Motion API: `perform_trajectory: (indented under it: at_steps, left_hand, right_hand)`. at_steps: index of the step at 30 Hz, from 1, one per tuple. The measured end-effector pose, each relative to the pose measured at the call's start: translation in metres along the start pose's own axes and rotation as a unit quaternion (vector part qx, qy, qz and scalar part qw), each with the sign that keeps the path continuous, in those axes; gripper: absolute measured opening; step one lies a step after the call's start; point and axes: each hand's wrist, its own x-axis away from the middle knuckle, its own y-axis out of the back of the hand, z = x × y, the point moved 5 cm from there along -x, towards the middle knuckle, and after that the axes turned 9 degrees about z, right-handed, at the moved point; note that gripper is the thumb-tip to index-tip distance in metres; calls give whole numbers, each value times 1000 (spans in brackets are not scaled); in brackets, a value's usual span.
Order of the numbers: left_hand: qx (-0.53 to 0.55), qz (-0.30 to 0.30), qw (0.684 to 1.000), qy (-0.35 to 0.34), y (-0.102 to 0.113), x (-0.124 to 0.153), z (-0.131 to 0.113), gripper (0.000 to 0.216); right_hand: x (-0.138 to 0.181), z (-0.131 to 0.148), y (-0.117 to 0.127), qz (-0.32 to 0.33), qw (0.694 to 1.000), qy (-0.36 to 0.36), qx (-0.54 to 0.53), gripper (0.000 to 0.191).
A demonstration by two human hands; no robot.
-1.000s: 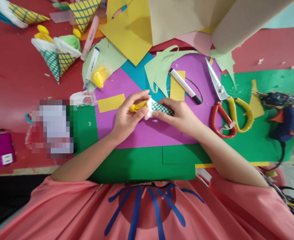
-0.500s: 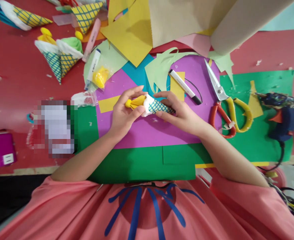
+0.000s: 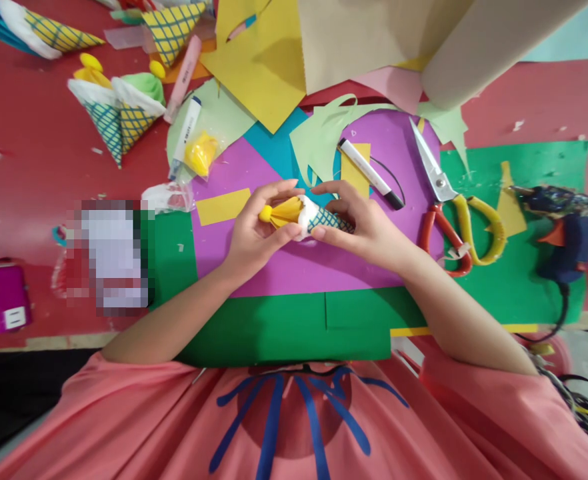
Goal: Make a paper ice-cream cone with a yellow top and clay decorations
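Observation:
Both hands hold a small paper ice-cream cone (image 3: 308,217) just above the purple foam sheet (image 3: 294,267). My left hand (image 3: 254,233) pinches its yellow folded top with the little yellow ball at the end. My right hand (image 3: 369,230) grips the blue-checked cone end, fingers curled over it. A white band sits between the yellow part and the cone. The cone lies sideways, its tip pointing right.
Red and yellow scissors (image 3: 449,207) and a black-tipped marker (image 3: 371,173) lie right of the hands. A blue glue gun (image 3: 567,223) rests at the far right on the green sheet (image 3: 524,287). Finished paper cones (image 3: 119,110) and paper scraps lie at the back left.
The cone has shifted slightly right and down between the hands. My right hand's fingers have curled further over the checked end; my left thumb and fingers have re-gripped the yellow top.

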Motion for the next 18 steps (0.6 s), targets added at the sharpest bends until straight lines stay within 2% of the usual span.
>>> perform_trajectory:
  at_steps: [5,12,18]
  left_hand:
    - [-32,20,999,-12,-5,1,-5,47]
    - [-25,20,999,-5,-5,0,-4,45]
    - [-35,24,999,1,-4,0,-2,44]
  right_hand:
    - [0,2,-4,-14,999,-13,44,64]
    - [0,1,-4,-22,998,-19,48,67]
    - [-1,1,-5,-19,999,-13,33,60]
